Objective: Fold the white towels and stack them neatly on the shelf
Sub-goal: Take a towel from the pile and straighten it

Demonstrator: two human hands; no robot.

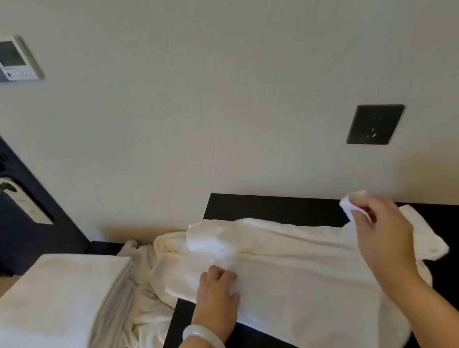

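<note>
Towel axis: the white towel (299,272) lies spread with its long axis running left to right, from the left hand (218,292) across to the right hand (381,230). Its near edge slants closer to the person on the right-hand side.
Towel position: on the dark desk (275,206), under and between the two hands. Its left end spills past the left hand over the desk's edge.
Towel look: off-white terry, mostly flat and softly wrinkled. A thicker bunched fold sits just beyond the left hand, and a loose flap trails out past the right hand.
Left hand: knuckles up and fingers curled into the cloth at the towel's near-left edge, gripping it there. A pale bangle (205,340) is on the wrist.
Right hand: raised above the desk, with thumb and fingers pinching the towel's far-right corner, which is pulled up off the surface.
Left of the left hand: crumpled towels (148,306) hang in a heap. Beyond them sits a stack of folded towels (54,303), square and flat with layered edges facing the hand.
Above the right hand: a dark wall socket (375,124) on the pale wall (216,92).
</note>
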